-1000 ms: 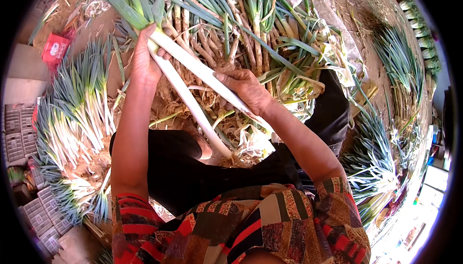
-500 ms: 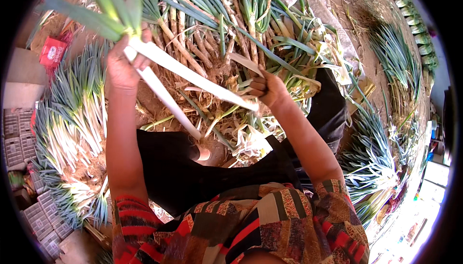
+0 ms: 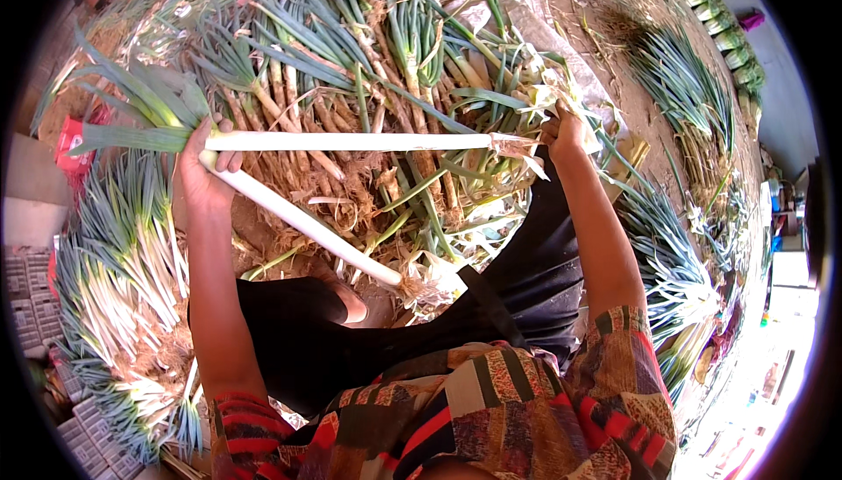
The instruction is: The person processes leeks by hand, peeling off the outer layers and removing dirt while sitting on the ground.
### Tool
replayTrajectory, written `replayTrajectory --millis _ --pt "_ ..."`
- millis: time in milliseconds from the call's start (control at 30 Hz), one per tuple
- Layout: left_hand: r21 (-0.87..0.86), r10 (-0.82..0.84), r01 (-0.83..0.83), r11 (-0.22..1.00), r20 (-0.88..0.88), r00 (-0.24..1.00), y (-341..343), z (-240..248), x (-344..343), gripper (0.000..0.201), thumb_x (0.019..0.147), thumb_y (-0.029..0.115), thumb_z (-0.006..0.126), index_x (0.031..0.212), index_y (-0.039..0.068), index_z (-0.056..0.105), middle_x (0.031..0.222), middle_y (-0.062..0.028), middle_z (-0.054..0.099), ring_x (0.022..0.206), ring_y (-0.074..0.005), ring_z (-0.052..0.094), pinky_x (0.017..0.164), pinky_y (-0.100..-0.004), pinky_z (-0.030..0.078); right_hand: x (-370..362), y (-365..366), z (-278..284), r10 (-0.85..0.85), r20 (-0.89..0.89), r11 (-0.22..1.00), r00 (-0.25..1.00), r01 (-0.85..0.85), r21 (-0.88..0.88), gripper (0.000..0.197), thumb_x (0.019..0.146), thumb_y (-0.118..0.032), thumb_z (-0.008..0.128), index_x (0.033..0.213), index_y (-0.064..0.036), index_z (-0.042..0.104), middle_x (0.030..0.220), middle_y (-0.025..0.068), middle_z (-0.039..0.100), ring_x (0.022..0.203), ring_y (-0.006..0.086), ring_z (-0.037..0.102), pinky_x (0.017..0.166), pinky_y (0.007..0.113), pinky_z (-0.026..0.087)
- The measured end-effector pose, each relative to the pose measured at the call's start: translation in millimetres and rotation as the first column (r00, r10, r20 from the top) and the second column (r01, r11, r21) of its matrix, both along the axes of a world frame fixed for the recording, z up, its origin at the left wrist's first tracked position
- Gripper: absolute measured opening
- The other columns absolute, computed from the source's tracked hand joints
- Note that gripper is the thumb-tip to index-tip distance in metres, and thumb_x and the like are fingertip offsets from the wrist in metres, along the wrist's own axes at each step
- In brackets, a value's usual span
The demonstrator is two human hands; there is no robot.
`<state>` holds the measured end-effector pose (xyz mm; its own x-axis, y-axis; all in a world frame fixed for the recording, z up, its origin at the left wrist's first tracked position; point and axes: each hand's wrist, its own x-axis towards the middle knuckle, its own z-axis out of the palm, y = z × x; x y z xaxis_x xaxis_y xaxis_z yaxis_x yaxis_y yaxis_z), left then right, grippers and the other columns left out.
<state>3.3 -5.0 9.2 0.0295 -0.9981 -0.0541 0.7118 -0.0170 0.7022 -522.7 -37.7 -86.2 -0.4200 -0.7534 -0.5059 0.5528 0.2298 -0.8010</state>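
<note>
Moved rightward, the right hand (image 3: 566, 134) is curled closed — on what, I cannot tell — while the left hand (image 3: 207, 169) grips two leeks (image 3: 351, 141), probably for steadiness.

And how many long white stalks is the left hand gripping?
2: upper stalk stretching toward the right hand, lower stalk slanting down rightward from the left hand. No third shows.

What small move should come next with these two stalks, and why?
Probably ease the ragged husk off the upper stalk with the right hand: it clings to the end nearest that hand, while the shaft looks smooth and white. The left hand holds this and the lower stalk near their green leaves.
</note>
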Motion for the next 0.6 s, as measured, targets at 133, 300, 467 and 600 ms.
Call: replayTrajectory --millis 133,300,467,600 --pt "-0.027 -0.021 0.022 0.999 0.036 0.999 3.8 -2.3 -4.1 0.021 0.083 0.013 0.057 0.097 -0.002 0.052 0.081 -0.0109 0.054 0.039 -0.0098 0.036 0.040 -0.0241 0.035 -3.0 -16.2 7.0 -0.151 -0.043 0.986 0.988 0.153 0.067 0.028 0.090 -0.029 0.051 0.079 -0.0033 0.051 0.049 -0.0035 0.026 0.039 0.0090 0.026 0.035 0.024 0.019" --pt "-0.045 -0.063 0.065 0.997 0.051 0.997 5.4 -3.9 -13.5 0.020 0.084 0.014 0.055 0.097 -0.002 0.052 0.082 -0.0115 0.054 0.040 -0.0097 0.037 0.042 -0.0242 0.036 -22.3 -37.1 18.0 -0.171 -0.022 0.985 0.985 0.171 0.014 0.031 0.091 -0.030 0.050 0.077 -0.0017 0.050 0.045 -0.0052 0.023 0.036 0.0086 0.020 0.035 0.025 0.014" --pt "0.009 0.010 -0.011 1.000 0.136 0.991 10.0 0.3 -20.8 0.022 0.083 0.014 0.056 0.098 -0.002 0.054 0.084 -0.0108 0.055 0.041 -0.0096 0.037 0.043 -0.0243 0.036 -23.6 -56.1 28.1 -0.271 -0.077 0.958 0.959 0.277 0.073 0.036 0.089 -0.032 0.053 0.073 -0.0005 0.050 0.044 -0.0048 0.021 0.036 0.0097 0.018 0.035 0.025 0.014" --pt "0.039 0.026 -0.032 0.999 0.148 0.989 11.5 2.1 -25.6 0.023 0.082 0.015 0.058 0.098 -0.002 0.054 0.084 -0.0104 0.056 0.041 -0.0100 0.038 0.044 -0.0242 0.037 -37.4 -72.7 14.7 -0.269 -0.072 0.958 0.960 0.275 0.078 0.036 0.089 -0.033 0.053 0.073 -0.0005 0.051 0.043 -0.0033 0.023 0.035 0.0111 0.020 0.036 0.026 0.016"
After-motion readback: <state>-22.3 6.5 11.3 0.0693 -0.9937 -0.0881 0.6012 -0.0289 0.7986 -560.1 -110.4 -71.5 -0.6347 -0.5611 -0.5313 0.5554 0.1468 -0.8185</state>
